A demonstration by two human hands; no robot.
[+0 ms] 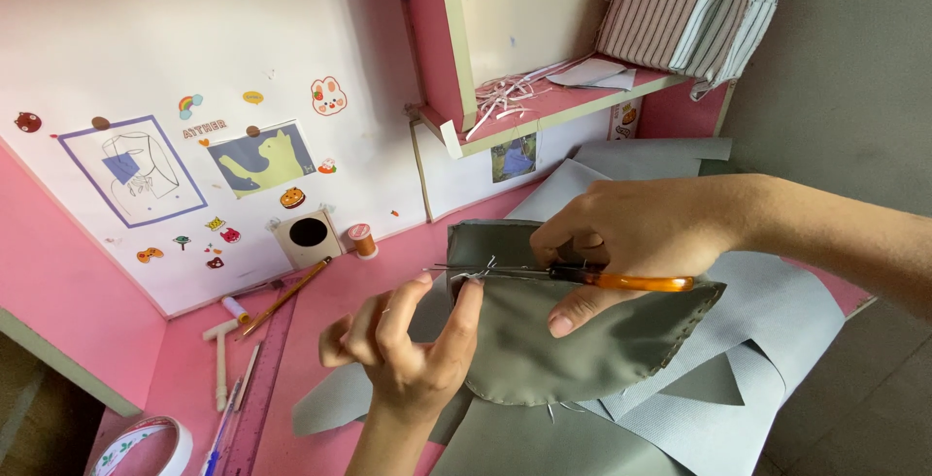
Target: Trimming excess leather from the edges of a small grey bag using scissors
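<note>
Two hands | left hand [408, 345] pinches one thread [476, 270] | right hand [631, 238] grips one scissors [582, 277]

A stitched piece [573, 340] is lying on fabric sheets [777, 321]. A spool [362, 239] is standing behind; a ruler [264, 384] is lying left.

Two bare forearms, no sleeves, left hand [408, 345] and right hand [631, 233] with short plain nails.
</note>
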